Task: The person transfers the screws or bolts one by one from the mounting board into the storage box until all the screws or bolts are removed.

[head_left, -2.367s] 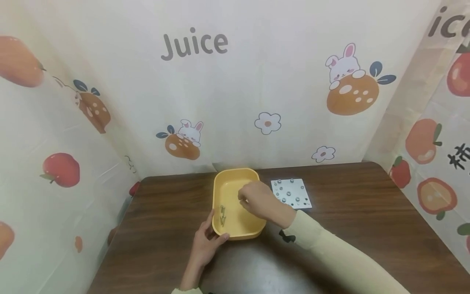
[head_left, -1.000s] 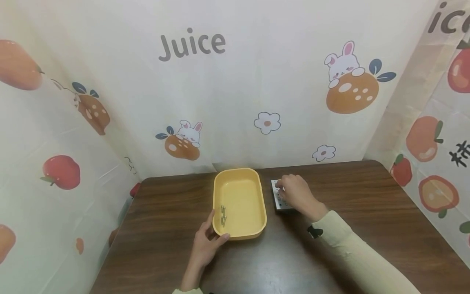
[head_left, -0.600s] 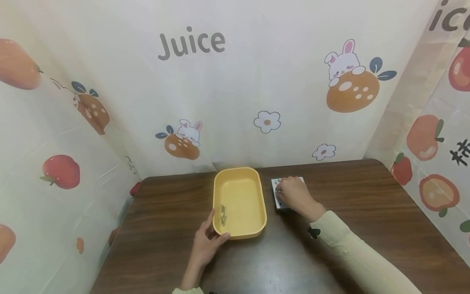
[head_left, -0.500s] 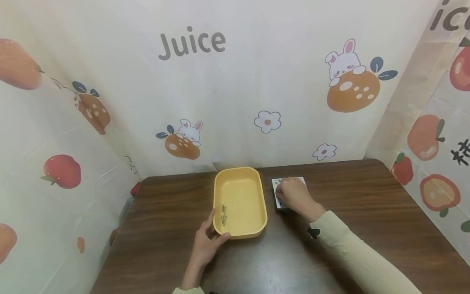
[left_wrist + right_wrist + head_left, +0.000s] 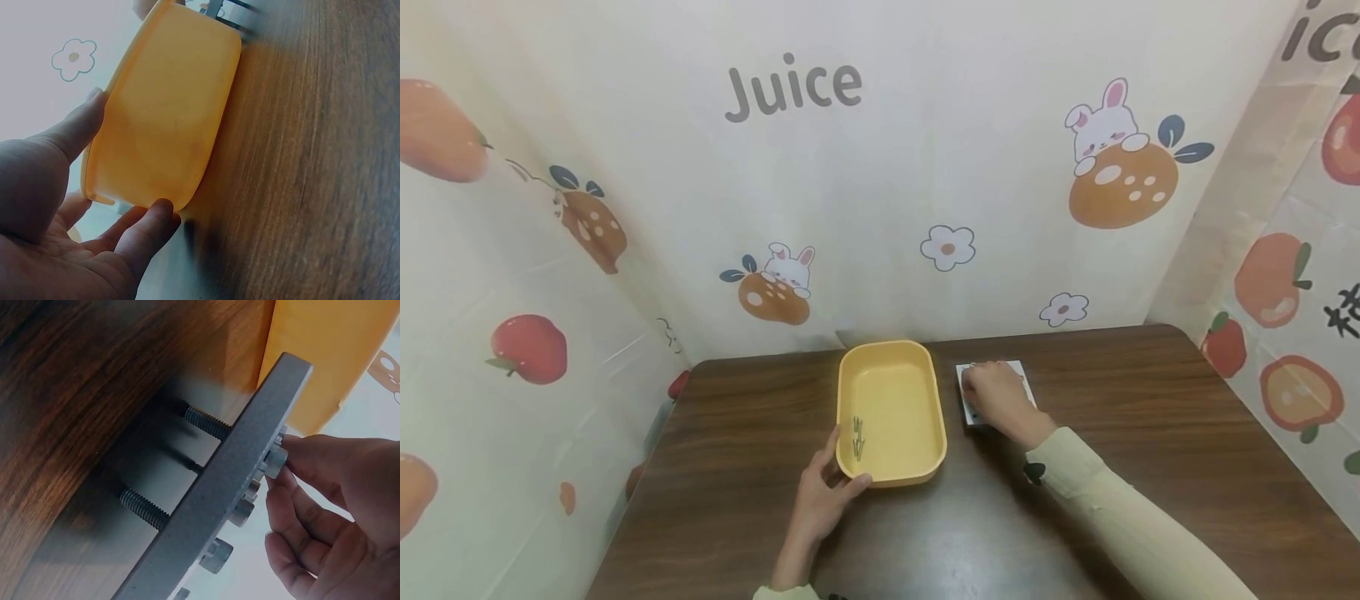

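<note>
My left hand [image 5: 820, 496] grips the near left corner of a yellow tray [image 5: 898, 400], thumb on its near rim and fingers along its left side. A few thin screws [image 5: 858, 447] lie inside at the left. To the tray's right, my right hand [image 5: 997, 393] is bent over a light metal plate [image 5: 231, 469]. Its thumb and forefinger pinch at a small screw on the top face, mostly hidden by the fingertips and a bolt head. Several silver socket-head bolts [image 5: 216, 555] stand on that face, and threaded shanks [image 5: 145, 509] stick out underneath.
Both things are near the back edge of a dark wooden table [image 5: 760, 417]. A pale printed curtain [image 5: 880, 183] hangs behind it and along both sides. In the left wrist view the tray wall [image 5: 162, 112] rises close beside the palm.
My right hand has gone from over the tray to the plate on the right, and its fingers have shifted slightly there. My left hand stays on the tray.
</note>
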`<state>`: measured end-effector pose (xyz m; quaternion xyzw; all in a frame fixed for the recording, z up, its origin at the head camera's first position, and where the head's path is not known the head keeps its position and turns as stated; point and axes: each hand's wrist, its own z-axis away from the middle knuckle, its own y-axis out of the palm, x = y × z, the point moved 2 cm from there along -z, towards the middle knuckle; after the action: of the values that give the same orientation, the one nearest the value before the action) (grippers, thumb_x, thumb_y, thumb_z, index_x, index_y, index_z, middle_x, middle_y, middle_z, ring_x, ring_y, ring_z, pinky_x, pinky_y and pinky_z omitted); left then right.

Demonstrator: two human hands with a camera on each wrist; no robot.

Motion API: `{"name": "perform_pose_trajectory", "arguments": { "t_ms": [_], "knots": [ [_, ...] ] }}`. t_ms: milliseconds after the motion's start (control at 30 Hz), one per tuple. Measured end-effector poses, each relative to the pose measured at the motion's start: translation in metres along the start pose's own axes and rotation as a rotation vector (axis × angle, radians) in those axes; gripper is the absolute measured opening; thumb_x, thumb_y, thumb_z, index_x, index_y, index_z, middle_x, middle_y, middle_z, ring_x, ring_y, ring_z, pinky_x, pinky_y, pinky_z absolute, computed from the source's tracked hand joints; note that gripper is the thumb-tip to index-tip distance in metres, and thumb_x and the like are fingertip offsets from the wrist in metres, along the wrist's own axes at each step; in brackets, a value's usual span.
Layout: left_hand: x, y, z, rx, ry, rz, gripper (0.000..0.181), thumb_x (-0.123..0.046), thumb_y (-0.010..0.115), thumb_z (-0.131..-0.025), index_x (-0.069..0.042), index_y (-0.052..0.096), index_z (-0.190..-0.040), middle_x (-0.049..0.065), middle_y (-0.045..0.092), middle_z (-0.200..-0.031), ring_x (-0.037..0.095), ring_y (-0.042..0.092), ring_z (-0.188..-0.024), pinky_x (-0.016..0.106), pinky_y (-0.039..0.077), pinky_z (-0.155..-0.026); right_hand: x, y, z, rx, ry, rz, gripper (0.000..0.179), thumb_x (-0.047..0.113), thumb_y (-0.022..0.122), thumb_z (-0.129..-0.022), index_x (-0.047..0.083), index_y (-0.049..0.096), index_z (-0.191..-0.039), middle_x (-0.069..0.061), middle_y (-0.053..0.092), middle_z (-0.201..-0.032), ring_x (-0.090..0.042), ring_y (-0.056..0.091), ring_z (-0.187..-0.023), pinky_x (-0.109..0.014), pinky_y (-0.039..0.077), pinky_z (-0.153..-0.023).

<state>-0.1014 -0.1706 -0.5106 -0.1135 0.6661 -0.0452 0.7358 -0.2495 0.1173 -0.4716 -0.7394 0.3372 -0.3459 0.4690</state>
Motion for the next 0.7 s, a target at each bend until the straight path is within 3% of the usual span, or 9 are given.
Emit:
{"name": "perform_pose_trajectory", "arguments": {
  "t_ms": [467, 700],
  "knots": [
    [0.003, 0.0, 0.001, 0.007, 0.019, 0.005, 0.095, -0.007, 0.089, -0.084, -0.006, 0.037, -0.164, 0.029, 0.048, -0.145, 0.05, 0.052, -0.139, 0.042, 0.054, -0.109, -0.001, -0.002, -0.001, 0.04, -0.001, 0.053, 0.022, 0.002, 0.075, -0.081, 0.011, 0.061, -0.067, -0.002, 0.057, -0.064, -0.021, 0.055, -0.058, -0.042, 0.052, -0.06],
    [0.003, 0.0, 0.0, 0.009, 0.027, 0.012, 0.096, -0.007, 0.088, -0.085, -0.006, 0.035, -0.165, 0.029, 0.047, -0.148, 0.051, 0.051, -0.14, 0.045, 0.053, -0.11, -0.001, -0.006, 0.001, 0.02, -0.041, 0.057, 0.019, 0.002, 0.074, -0.081, 0.01, 0.062, -0.069, -0.002, 0.058, -0.062, -0.02, 0.055, -0.056, -0.043, 0.054, -0.059]
  ]
}}
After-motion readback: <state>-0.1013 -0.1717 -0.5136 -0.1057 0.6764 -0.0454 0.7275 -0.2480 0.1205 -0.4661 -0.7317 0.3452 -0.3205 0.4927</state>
